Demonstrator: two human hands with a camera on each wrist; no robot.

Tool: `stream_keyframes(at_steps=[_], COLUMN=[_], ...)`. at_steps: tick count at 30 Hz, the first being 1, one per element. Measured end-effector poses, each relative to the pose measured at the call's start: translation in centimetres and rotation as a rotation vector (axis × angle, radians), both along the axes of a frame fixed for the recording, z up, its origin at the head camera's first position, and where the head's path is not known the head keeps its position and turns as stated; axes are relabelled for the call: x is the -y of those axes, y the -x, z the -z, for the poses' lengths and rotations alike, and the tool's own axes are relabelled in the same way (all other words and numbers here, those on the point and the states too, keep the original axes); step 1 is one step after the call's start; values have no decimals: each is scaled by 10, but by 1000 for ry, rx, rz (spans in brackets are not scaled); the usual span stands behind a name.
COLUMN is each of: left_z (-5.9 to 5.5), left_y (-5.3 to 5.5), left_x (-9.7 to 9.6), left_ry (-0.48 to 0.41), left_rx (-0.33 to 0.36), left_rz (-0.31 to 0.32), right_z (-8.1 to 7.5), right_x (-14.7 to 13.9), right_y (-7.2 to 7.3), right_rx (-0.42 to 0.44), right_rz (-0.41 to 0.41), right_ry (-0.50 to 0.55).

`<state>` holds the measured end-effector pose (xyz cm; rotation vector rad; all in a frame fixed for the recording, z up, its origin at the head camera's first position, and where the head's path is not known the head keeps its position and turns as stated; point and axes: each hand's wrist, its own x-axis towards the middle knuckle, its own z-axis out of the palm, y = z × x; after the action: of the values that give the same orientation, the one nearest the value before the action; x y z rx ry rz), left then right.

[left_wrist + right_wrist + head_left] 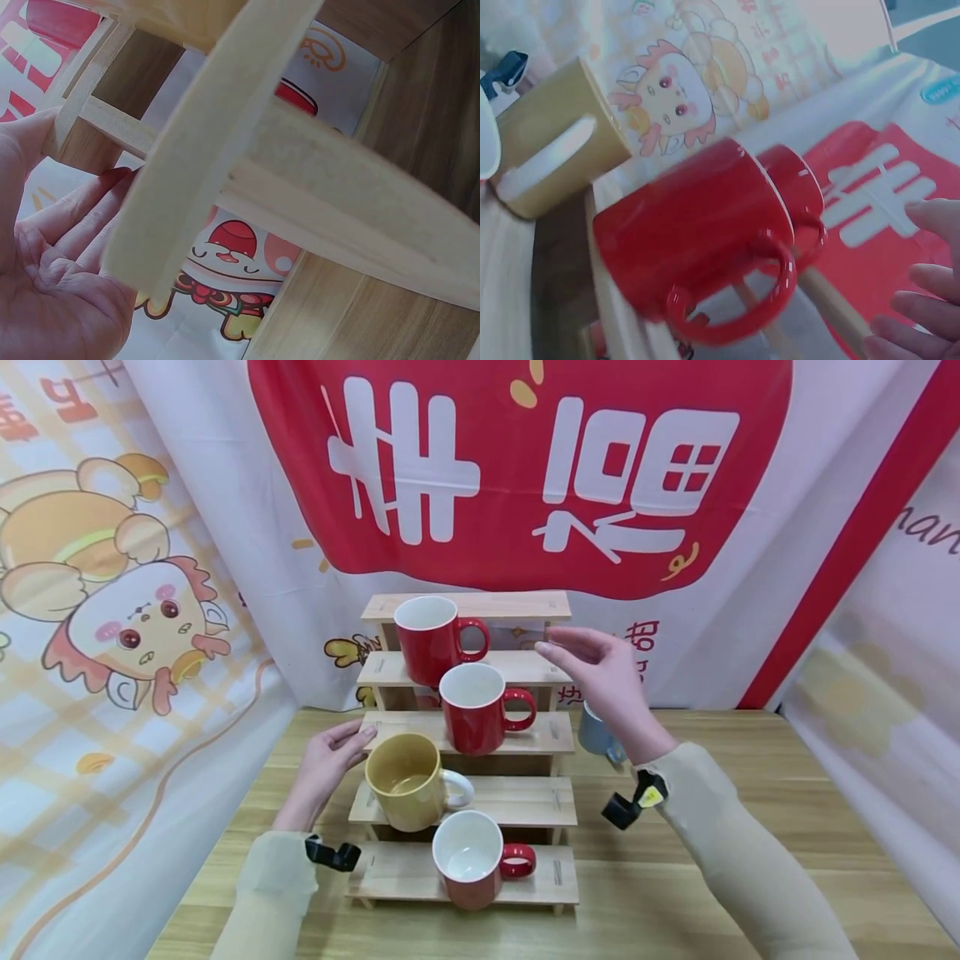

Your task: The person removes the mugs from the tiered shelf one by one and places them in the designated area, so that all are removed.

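Looks like a pinch on the left edge of the wooden stand point(517, 802), mid-frame, with the left hand point(333, 760), but just a relaxed, empty grip from the right hand point(600, 672), right of center. Got the yellow mug point(408, 797) sitting left of center and the top red mug point(427, 652) above it. Could easily end in a topple for either, imo, from tugging the stand or clipping one with a careless sweep.

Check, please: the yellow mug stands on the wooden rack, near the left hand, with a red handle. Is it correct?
The handle is white, not red, as the head view shows; the yellow mug stands on the wooden rack near the left hand.
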<state>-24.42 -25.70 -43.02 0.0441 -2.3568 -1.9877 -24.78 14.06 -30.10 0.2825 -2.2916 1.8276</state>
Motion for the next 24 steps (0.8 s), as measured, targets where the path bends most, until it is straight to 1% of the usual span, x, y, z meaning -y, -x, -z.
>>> stream_keyframes(at_steps=[3,6,9,11,16,19,24], left_z=[0,-1,-2,-3,-4,-3,-2], left_y=[0,0,0,0,-1,-2,-1], left_x=[0,0,0,-1,-1,-1,0], left_ry=[1,2,7,14,20,22,16], left_rx=[2,1,1,3,14,17,8], left_rz=[4,4,4,4,2,2,7], right_z=[-8,-13,-16,-18,-16,-16,-15], right_x=[11,22,33,40,56,64,71], right_y=[4,11,20,26,38,45,55], right_rx=[21,28,41,65,132,150,174], right_rz=[-60,-107,-149,-161,-185,-209,-234], right_ry=[-56,-100,-110,-114,-69,-28,-27])
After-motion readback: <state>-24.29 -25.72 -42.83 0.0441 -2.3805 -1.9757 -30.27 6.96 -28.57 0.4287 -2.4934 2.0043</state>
